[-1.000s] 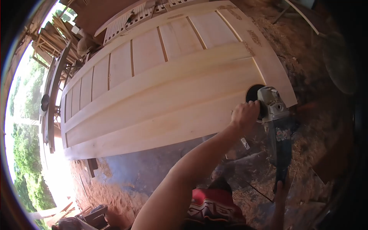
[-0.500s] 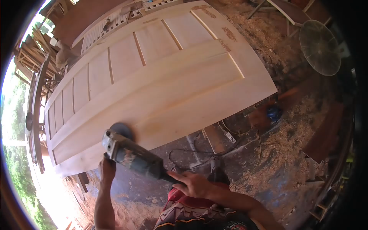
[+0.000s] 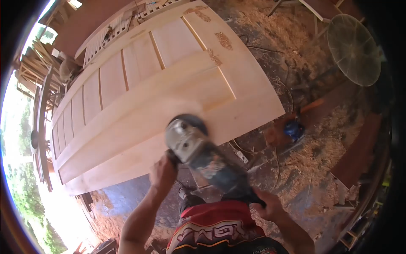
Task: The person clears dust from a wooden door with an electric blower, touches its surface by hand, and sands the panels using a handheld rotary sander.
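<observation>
A large angle grinder [image 3: 215, 165] with a dark round disc [image 3: 192, 122] reaches over the near part of a pale panelled wooden board [image 3: 139, 139]. The disc lies at the board's surface, slightly blurred. My left hand [image 3: 163, 172] is wrapped round the side handle by the grinder's head. At the rear end of the tool, my right hand [image 3: 268, 205] is closed on the back grip, with part of the fingers hidden behind it. Long recessed panels divided by narrow strips run across the board, and brown filler patches [image 3: 223, 40] mark its far right end.
A large round wire fan guard [image 3: 354, 50] stands at the right. A blue power tool [image 3: 293, 129] and a white power strip [image 3: 242, 156] lie on the shaving-strewn floor with loose cords. Stacked timber [image 3: 36, 78] stands at the left. Slatted wood [image 3: 108, 36] lies beyond the board.
Both hands have carried the grinder rightward along the board, and its disc is now closer to the right end. The view has shifted, so the board appears further left.
</observation>
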Tool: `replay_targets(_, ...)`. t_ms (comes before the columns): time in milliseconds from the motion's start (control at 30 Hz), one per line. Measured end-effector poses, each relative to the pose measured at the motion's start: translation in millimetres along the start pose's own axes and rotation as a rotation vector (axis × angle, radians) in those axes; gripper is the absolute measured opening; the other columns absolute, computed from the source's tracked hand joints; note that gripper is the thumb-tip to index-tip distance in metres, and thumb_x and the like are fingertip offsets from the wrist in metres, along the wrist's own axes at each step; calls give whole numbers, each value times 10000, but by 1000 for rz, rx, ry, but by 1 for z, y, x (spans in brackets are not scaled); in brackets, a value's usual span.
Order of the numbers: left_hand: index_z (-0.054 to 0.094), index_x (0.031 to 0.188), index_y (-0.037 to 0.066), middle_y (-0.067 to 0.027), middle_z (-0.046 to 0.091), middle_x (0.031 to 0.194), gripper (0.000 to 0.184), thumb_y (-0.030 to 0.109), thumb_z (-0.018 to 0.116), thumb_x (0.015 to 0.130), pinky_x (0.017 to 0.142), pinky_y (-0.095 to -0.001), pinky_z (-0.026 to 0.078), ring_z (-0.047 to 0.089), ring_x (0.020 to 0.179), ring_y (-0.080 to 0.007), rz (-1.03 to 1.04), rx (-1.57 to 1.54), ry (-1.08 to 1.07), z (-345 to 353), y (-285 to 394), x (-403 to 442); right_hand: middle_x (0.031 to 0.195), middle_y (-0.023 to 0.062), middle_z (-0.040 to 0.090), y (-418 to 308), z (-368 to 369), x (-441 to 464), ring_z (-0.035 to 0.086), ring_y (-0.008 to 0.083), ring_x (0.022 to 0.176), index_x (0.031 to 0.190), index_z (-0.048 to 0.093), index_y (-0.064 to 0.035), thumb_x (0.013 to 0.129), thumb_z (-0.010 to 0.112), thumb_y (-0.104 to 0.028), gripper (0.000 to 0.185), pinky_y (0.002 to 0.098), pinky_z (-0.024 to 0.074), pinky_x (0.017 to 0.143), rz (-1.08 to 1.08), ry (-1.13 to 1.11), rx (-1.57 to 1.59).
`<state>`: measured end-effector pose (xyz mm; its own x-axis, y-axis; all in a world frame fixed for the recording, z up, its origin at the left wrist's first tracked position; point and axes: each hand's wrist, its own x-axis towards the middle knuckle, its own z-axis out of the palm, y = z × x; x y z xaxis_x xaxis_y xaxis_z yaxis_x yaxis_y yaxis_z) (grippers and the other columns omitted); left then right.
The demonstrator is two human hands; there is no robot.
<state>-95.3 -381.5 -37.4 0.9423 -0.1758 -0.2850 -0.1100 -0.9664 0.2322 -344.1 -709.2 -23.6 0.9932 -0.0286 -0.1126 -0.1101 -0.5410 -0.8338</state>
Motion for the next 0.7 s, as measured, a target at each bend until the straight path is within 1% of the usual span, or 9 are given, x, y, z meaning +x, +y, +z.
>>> replay_targets(133, 588, 1020, 28, -225, 728, 956, 167, 167, 517, 960, 795, -537, 563, 725, 892, -414, 176, 9, -69, 15, 120, 48, 938, 180, 693, 39, -62, -20, 698, 300, 809, 1392, 599, -29, 947, 702, -331, 548, 377, 551, 710, 140, 134, 14)
replay_targets(267, 570, 1069, 27, -203, 736, 969, 162, 155, 535, 976, 771, -510, 572, 732, 892, -386, 415, -26, -80, 32, 234, 93, 894, 123, 681, 90, -101, -46, 646, 222, 745, 1448, 537, 2, 997, 622, -460, 651, 355, 520, 669, 218, 285, 40)
replay_targets(400, 584, 1059, 30, -184, 741, 959, 137, 110, 511, 974, 743, -469, 595, 745, 901, -346, 665, -68, 62, 48, 320, 124, 992, 112, 676, 111, -119, -60, 620, 191, 798, 1518, 451, 5, 999, 565, -579, 789, 351, 515, 690, 393, 464, 29)
replay_targets(433, 587, 1057, 32, -181, 742, 954, 136, 108, 518, 967, 732, -467, 598, 747, 904, -341, 729, -89, 148, 49, 325, 125, 1020, 118, 672, 111, -116, -60, 618, 190, 814, 1531, 433, 2, 995, 557, -602, 817, 350, 511, 695, 392, 494, 27)
replay_targets(467, 588, 1057, 34, -177, 743, 952, 136, 107, 522, 962, 731, -464, 599, 749, 898, -338, 728, -75, 118, 52, 323, 123, 1049, 124, 668, 110, -112, -61, 616, 189, 830, 1544, 415, -1, 991, 549, -626, 845, 348, 508, 700, 394, 518, 26)
replay_targets(500, 589, 1057, 36, -174, 744, 950, 137, 106, 526, 958, 729, -460, 599, 750, 892, -335, 721, -62, 86, 55, 320, 122, 1104, 152, 649, 107, -112, -67, 615, 188, 889, 1562, 392, -9, 979, 542, -658, 886, 353, 507, 719, 502, 452, 105)
replay_targets(600, 589, 1056, 37, -173, 743, 949, 139, 107, 535, 948, 737, -453, 597, 750, 879, -334, 630, -44, -11, 37, 276, 96, 1052, 154, 660, 108, -79, -92, 626, 192, 838, 1561, 387, 5, 965, 533, -686, 925, 360, 507, 686, 506, 404, -5)
replay_targets(633, 589, 1055, 37, -175, 742, 949, 140, 108, 538, 946, 741, -451, 596, 749, 875, -335, 586, -43, -41, 32, 251, 85, 995, 144, 669, 91, -66, -91, 634, 203, 775, 1557, 382, 20, 970, 506, -686, 927, 361, 508, 659, 523, 349, 77)
replay_targets(700, 586, 1048, 36, -182, 741, 941, 142, 123, 546, 944, 740, -457, 593, 748, 865, -339, 498, -37, -44, 25, 192, 64, 950, 149, 662, 55, -36, -87, 633, 207, 744, 1537, 406, 32, 976, 548, -626, 876, 369, 508, 643, 477, 272, 131)
